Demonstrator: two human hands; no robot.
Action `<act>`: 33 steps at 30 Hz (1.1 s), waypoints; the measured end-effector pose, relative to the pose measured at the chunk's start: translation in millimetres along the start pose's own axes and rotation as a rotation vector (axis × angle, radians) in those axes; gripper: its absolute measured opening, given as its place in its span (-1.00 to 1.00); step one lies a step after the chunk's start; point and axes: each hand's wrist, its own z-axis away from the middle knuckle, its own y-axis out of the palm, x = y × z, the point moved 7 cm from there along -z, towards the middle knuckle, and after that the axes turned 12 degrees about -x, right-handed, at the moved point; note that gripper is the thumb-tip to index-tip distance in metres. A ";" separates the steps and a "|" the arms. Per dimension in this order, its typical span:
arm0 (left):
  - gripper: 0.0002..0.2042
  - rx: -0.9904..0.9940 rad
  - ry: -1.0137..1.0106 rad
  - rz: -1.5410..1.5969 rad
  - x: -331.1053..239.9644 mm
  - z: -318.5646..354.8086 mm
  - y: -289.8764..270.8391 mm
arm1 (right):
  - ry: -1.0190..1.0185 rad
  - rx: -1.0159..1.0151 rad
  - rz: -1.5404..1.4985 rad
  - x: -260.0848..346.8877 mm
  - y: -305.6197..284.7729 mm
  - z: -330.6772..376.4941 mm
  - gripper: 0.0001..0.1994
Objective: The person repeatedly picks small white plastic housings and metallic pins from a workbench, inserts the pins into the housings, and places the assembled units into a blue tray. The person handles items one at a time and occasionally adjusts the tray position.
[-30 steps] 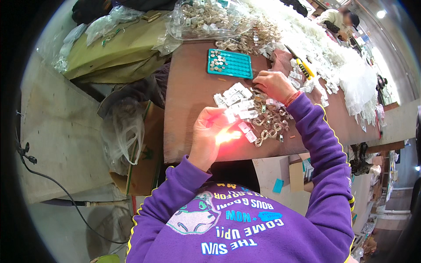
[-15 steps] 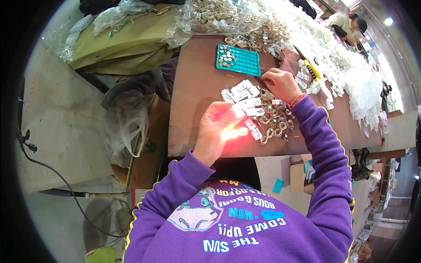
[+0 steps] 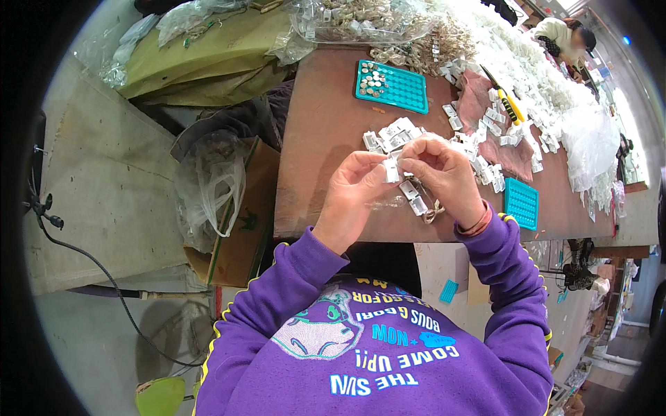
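My left hand (image 3: 355, 191) pinches a small white plastic case (image 3: 392, 170) between thumb and fingers. Close against it, the fingertips of my right hand (image 3: 442, 175) are pressed together at the case's right side; whatever they hold is too small to make out. More white cases (image 3: 397, 132) lie in a pile just beyond my hands. A few others, joined to thin coiled wire (image 3: 433, 211), rest below my right hand. Farther back is a teal tray (image 3: 406, 87) of round pockets, with several silvery coin-shaped discs (image 3: 372, 78) at its left end.
Yellow-and-black handled pliers (image 3: 512, 109) lie on a pink cloth (image 3: 479, 97) among loose cases. A second teal tray (image 3: 521, 204) sits by the right edge of the brown table (image 3: 312, 139). A big heap of white pieces (image 3: 513, 62) covers the far right; a person (image 3: 565, 38) is beyond.
My right hand has come from beside the teal tray to meet the left at the white case. A bright light in my left hand has gone out. The view has shifted slightly.
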 end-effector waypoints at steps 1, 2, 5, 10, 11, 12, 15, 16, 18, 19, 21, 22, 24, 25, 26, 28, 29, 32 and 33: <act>-0.78 0.002 -0.018 0.013 0.6 0.3 -0.5 | -0.024 -0.036 0.014 -0.7 1.6 1.4 -0.95; -0.77 0.004 -0.032 0.036 0.6 0.6 -0.7 | -0.029 -0.078 0.018 -2.4 1.7 2.3 -0.95; -0.76 -0.016 -0.049 0.017 0.8 0.8 -1.3 | -0.225 -0.113 0.158 6.4 3.6 4.5 -0.95; -0.79 -0.044 -0.064 0.038 0.4 1.3 -1.1 | -0.370 -0.118 0.334 15.3 5.1 11.9 -0.92; -0.81 -0.052 -0.064 0.045 0.5 1.5 -1.5 | -0.410 -0.117 0.371 17.4 5.8 13.3 -0.92; -0.80 -0.050 -0.061 0.033 0.6 1.7 -1.2 | -0.439 -0.113 0.393 19.0 6.5 14.3 -0.91; -0.78 -0.040 -0.059 -0.004 1.9 1.9 -0.2 | -0.501 -0.106 0.430 22.2 8.1 17.1 -0.91; -0.77 -0.039 -0.063 -0.018 2.2 2.0 -0.1 | -0.504 -0.105 0.419 22.6 8.5 18.1 -0.91; -0.77 -0.030 -0.059 -0.057 1.8 1.5 0.4 | -0.452 -0.101 0.367 21.0 8.3 18.8 -0.92; -0.77 -0.018 -0.054 -0.083 1.5 1.1 1.1 | -0.397 -0.101 0.327 19.4 6.5 20.4 -0.93; -0.78 0.004 -0.061 -0.102 1.7 -0.2 1.8 | -0.358 -0.111 0.295 19.2 3.5 21.8 -0.94; -0.78 0.008 -0.068 -0.095 1.9 -0.5 1.3 | -0.374 -0.113 0.300 20.5 2.7 22.1 -0.94; -0.79 0.007 -0.074 -0.090 2.6 0.4 0.0 | -0.438 -0.103 0.349 23.4 2.7 22.7 -0.94; -0.79 0.007 -0.074 -0.090 3.3 0.9 -0.3 | -0.487 -0.094 0.395 25.2 3.1 23.6 -0.94; -0.80 0.008 -0.075 -0.091 4.1 1.6 -0.3 | -0.523 -0.093 0.448 25.9 3.2 24.1 -0.94; -0.80 -0.031 -0.072 -0.075 5.0 2.9 -1.9 | -0.583 -0.074 0.500 25.7 7.1 25.8 -0.92; -0.79 -0.017 -0.038 -0.037 2.1 3.6 -0.2 | -0.606 -0.087 0.489 26.3 8.8 27.4 -0.93; -0.81 -0.021 -0.080 -0.091 2.7 0.7 0.7 | -0.629 -0.124 0.521 29.1 12.6 30.3 -0.93; -0.83 -0.056 -0.122 -0.093 4.6 -0.8 -1.0 | -0.635 -0.132 0.509 31.4 12.9 29.0 -0.94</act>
